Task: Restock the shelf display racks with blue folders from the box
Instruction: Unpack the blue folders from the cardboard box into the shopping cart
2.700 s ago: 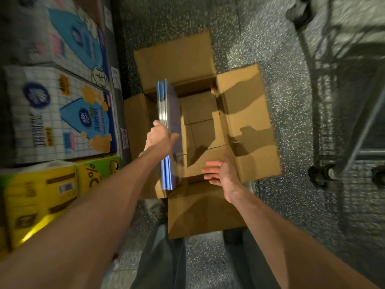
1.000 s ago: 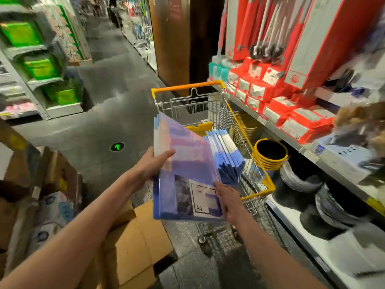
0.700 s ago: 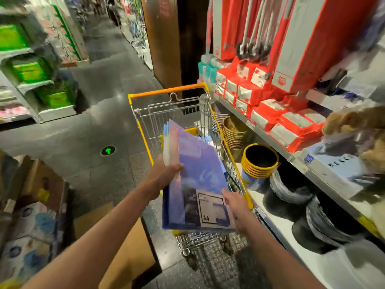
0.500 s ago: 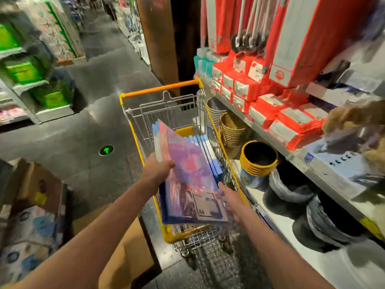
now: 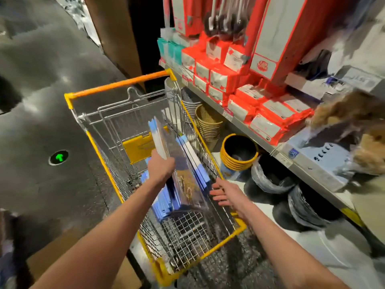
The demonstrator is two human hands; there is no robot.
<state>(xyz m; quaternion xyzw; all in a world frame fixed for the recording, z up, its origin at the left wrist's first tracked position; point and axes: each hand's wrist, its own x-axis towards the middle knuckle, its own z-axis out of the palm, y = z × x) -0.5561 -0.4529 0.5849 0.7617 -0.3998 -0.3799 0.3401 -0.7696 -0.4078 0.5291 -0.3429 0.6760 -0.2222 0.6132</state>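
While my left grip (image 5: 161, 167) holds the blue folders (image 5: 184, 176) tilted inside the cart (image 5: 100, 155), my right grip (image 5: 226, 193) hangs beside them, fingers spread. I judge a loading step; next, release them against the other folders (image 5: 194, 161) there.

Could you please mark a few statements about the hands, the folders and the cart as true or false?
1. The left hand grips the stack of blue plastic folders over the wire shopping cart with yellow trim. True.
2. The right hand pinches that stack. False: its fingers are spread and hold nothing, beside the cart's right rim.
3. The cart holds no folders apart from the gripped stack. False: other blue folders lean inside it.
4. The green arrow floor marker lies to the left of the cart. True.
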